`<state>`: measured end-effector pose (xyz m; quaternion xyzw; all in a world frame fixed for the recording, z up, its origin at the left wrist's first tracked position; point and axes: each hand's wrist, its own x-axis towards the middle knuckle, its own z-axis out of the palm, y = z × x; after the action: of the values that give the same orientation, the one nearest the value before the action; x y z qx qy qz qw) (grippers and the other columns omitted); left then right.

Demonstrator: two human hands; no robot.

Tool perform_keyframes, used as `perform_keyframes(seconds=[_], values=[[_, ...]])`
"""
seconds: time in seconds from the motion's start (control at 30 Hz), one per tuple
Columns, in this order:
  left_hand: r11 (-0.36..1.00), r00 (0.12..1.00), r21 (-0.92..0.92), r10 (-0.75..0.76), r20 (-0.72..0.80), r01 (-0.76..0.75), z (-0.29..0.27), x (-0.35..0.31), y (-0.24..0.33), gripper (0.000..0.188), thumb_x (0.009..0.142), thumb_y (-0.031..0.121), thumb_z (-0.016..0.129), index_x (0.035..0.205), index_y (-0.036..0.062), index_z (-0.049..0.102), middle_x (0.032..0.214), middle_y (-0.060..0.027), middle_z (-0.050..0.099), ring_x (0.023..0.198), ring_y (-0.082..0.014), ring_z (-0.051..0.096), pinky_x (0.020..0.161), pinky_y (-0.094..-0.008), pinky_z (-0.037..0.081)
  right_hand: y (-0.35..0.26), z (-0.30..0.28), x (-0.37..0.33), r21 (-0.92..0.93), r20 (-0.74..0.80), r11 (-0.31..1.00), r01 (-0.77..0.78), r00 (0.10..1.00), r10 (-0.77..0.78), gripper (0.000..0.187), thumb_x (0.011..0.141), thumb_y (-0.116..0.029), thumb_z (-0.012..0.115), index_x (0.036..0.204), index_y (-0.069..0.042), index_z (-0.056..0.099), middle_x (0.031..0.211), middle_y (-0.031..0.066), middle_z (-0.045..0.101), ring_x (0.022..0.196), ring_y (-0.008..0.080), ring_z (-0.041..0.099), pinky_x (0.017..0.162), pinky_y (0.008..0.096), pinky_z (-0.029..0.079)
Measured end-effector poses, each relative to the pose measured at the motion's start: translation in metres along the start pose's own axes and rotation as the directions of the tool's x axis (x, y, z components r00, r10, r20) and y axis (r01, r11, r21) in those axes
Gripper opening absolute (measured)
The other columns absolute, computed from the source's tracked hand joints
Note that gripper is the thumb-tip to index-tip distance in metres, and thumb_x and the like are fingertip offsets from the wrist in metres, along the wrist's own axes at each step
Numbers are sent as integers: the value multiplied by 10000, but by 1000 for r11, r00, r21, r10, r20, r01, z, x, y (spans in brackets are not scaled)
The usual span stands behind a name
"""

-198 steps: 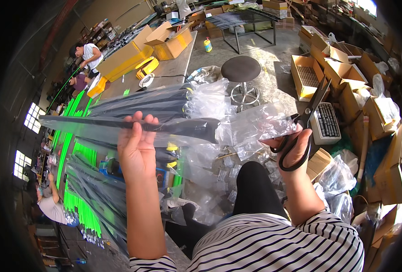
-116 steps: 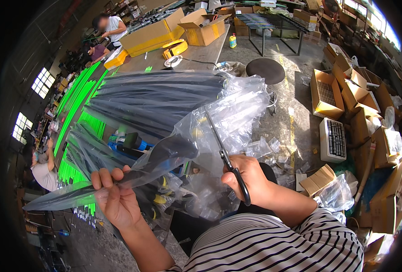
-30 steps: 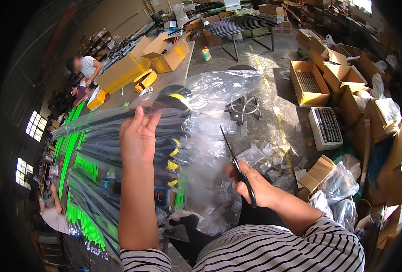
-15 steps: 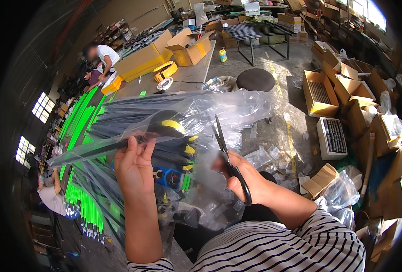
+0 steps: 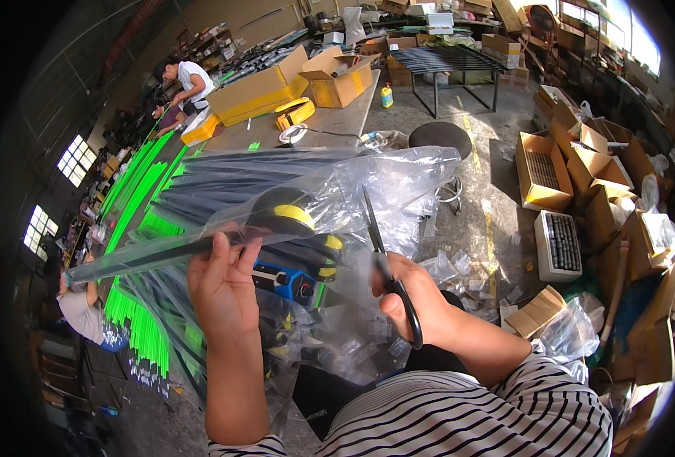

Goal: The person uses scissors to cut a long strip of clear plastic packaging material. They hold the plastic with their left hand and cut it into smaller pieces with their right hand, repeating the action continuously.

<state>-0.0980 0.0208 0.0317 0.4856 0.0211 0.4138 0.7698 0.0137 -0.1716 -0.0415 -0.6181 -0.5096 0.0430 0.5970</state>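
Note:
My left hand (image 5: 227, 286) is closed around a long black rod (image 5: 193, 247) inside a clear plastic bag. Its wide dark end carries a yellow patch (image 5: 293, 213), and the bag's loose clear end (image 5: 406, 171) spreads to the right. In my right hand (image 5: 417, 293) is a pair of black-handled scissors (image 5: 375, 236), pointing up and away beside the bag; fingers partly hide the handles. Below the held rod lie more bagged dark pieces with yellow patches (image 5: 328, 255). Just right of my left hand sits a blue device (image 5: 284, 282) with a dark knob.
Bright green rods (image 5: 135, 324) lie in bundles at left. An open carton (image 5: 337, 80) and yellow tape rolls (image 5: 295, 113) stand on the far table. A round stool (image 5: 440, 139) is beyond the bag; cartons (image 5: 543, 171) line the right. Two people work at far left, another nearer.
The view has shifted slightly, so the background sits further right. The scissors' blades look closer together. Both hands keep their hold, with the bagged rod in nearly the same place.

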Motion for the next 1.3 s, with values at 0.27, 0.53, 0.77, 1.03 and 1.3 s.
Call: perform_keyframes(seconds=[0.27,0.53,0.77,1.03,1.3], values=[[1000,997,6,28,-72,-28,5,-2,1,146,836,77,518,916,-43,542,886,-115,591,824,-200,588,815,-369,475,-1,4,-3,-2,-75,1000,-28,997,28,544,774,-507,518,634,16,466,589,160,430,547,339,449,503,389,368],[1000,999,7,27,-33,-27,5,-2,0,163,838,71,511,954,-43,525,934,-117,579,861,-194,581,815,-356,479,-8,3,0,32,-74,999,-5,997,7,530,782,-500,511,651,10,449,609,154,412,563,329,429,517,380,358],[999,998,31,27,-59,-25,10,-5,-2,152,829,68,521,922,-50,541,868,-106,590,799,-165,587,786,-353,494,-2,-2,7,-50,-92,998,29,995,-33,535,764,-504,528,659,14,444,622,152,407,575,329,419,524,382,354],[998,995,55,17,-96,-12,12,-7,-4,140,825,64,527,917,-40,546,851,-99,591,731,-132,580,750,-344,514,-1,2,2,-28,-111,1000,-13,994,9,497,789,-454,531,628,7,437,581,136,398,536,311,419,497,371,349],[999,997,44,-6,-76,9,12,-5,-8,115,823,51,524,899,-30,552,839,-96,594,695,-121,579,734,-350,521,1,-10,10,-121,-124,990,74,988,-89,500,787,-453,535,623,7,432,586,133,401,537,302,421,497,366,349]])
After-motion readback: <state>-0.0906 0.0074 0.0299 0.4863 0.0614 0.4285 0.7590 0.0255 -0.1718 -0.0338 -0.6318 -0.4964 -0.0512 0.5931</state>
